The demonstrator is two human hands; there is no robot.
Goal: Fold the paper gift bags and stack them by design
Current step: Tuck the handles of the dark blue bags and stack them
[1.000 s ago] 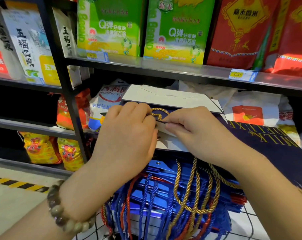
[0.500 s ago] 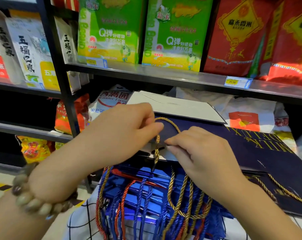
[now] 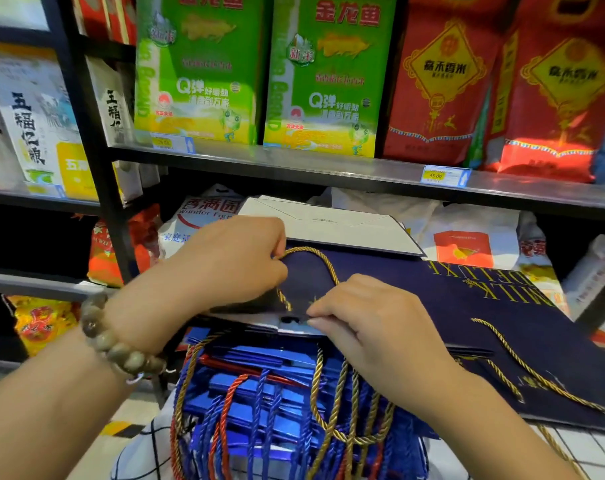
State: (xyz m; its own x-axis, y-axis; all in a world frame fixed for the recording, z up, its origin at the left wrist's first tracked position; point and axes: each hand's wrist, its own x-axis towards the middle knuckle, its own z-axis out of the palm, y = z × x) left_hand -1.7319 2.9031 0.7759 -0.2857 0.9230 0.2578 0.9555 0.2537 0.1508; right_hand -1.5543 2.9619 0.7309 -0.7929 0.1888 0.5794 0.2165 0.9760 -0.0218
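1. Nearest us, the blue bag stack lies flat with its cords hanging our way; we judge that design is grouped
2. Our right hand is curled, its fingertips pinching the mouth edge of the navy bag, likely to pin it flat over the stack
3. Our left hand is curled and pinches the gold cord handle, probably to tuck it onto the panel
4. Beyond, the bag's white base flap is folded over, under the shelf of rice packs
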